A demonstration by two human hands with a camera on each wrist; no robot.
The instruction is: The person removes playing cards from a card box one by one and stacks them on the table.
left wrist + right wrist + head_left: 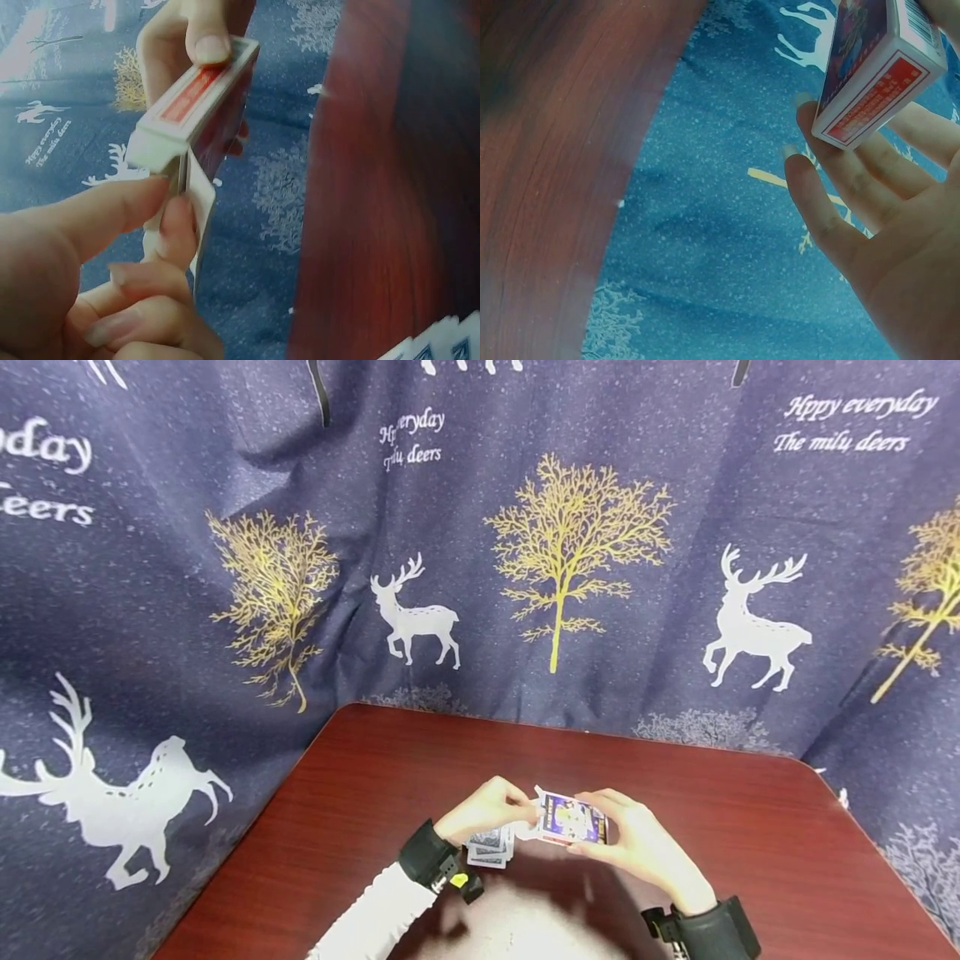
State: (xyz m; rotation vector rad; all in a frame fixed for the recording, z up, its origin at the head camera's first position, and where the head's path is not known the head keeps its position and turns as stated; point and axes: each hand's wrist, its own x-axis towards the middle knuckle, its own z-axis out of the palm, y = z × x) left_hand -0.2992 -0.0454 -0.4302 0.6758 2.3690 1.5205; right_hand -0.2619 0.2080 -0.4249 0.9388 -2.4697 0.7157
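A playing-card box with a purple picture face is held a little above the dark red table. My right hand grips it from the right, fingers curled round its edges; the right wrist view shows the box resting against those fingers. My left hand pinches the white flap at the box's open end between thumb and forefinger; the box and flap show close up there. A small pile of loose cards lies on the table under my left hand.
A dark blue cloth printed with white deer and golden trees hangs behind and around the table. The table's far edge is close behind the hands. Card corners show at the lower right of the left wrist view.
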